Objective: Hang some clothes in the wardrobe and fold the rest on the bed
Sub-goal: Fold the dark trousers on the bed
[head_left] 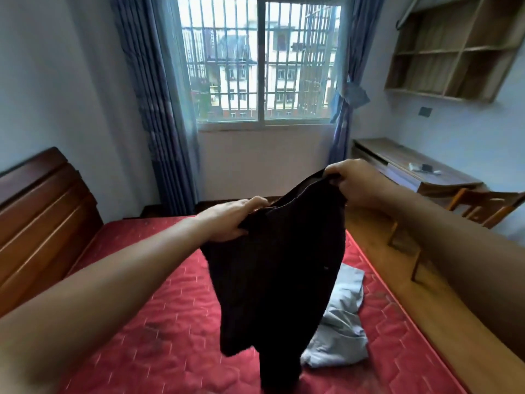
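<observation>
Now held: black garment (272,265), over bed (142,308); left hand (231,220), right hand (352,180) grip its top.
On bed: grey garment (341,322), crumpled.
Progress: seemingly early; nothing folded visible; wardrobe unseen.

garment (278,251) black | mattress (159,322) red, quilted | cloth (341,322) light grey | curtains (153,95) blue

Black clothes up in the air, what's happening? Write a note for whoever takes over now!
Left hand: grips the black garment at its top edge.
Right hand: grips the same edge, higher up.
The garment hangs over the red bed; a grey garment lies crumpled there.
Done: nothing folded or hung in view.
Left: fold or hang both. The wardrobe is not in view.
</observation>
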Demonstrator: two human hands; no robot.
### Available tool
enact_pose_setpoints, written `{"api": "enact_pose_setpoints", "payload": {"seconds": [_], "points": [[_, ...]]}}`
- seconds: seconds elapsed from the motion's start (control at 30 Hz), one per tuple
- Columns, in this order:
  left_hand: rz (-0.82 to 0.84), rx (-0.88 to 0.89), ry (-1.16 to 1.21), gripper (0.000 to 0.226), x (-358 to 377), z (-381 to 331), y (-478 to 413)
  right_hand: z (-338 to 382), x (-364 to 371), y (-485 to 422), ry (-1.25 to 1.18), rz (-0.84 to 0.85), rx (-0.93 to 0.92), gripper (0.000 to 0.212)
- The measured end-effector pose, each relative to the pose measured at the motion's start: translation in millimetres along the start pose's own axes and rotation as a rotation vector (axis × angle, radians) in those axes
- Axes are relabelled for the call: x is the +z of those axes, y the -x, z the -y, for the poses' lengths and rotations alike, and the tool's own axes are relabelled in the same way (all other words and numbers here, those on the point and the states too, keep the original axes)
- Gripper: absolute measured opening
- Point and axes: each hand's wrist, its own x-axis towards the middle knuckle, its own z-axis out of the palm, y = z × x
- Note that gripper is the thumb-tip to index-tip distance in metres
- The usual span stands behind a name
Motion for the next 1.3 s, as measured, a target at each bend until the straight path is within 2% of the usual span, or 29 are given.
{"api": "enact_pose_setpoints", "payload": {"seconds": [0.13,0.27,0.4,0.5,0.6,0.77,0.87,0.93,1.07,1.17,1.3], "points": [[-0.166,0.0,0.152,0.085,21,18,24,1,-12,-14,0.0,0.047,0.062,0.037],[-0.236,-0.02,0.09,0.071,13,38,32,-8,-13,-16,0.026,0.104,0.119,0.042],[-0.201,-0.023,0.056,0.065,-6,51,33,-16,2,-20,-0.047,0.127,0.183,0.036],[-0.118,-0.049,-0.067,0.056,-18,62,34,-29,15,-29,-0.12,0.104,0.197,0.024],[-0.103,-0.107,-0.126,0.05,-23,73,38,-45,25,-39,-0.197,0.077,0.192,0.011],[-0.144,-0.144,-0.091,0.053,-16,74,38,-72,44,-66,-0.323,0.085,0.171,0.024],[-0.123,-0.172,-0.128,0.037,-17,77,35,-84,50,-84,-0.397,0.092,0.144,0.019],[-0.113,-0.237,-0.105,0.033,-18,81,35,-90,52,-96,-0.447,0.107,0.121,0.018],[-0.165,-0.359,-0.012,0.041,-8,80,32,-108,60,-116,-0.537,0.152,0.101,0.017],[-0.164,-0.401,-0.012,0.031,1,78,23,-122,68,-131,-0.549,0.194,0.057,0.016],[-0.112,-0.57,-0.046,0.02,19,79,21,-131,82,-148,-0.526,0.231,-0.014,0.018]]}}
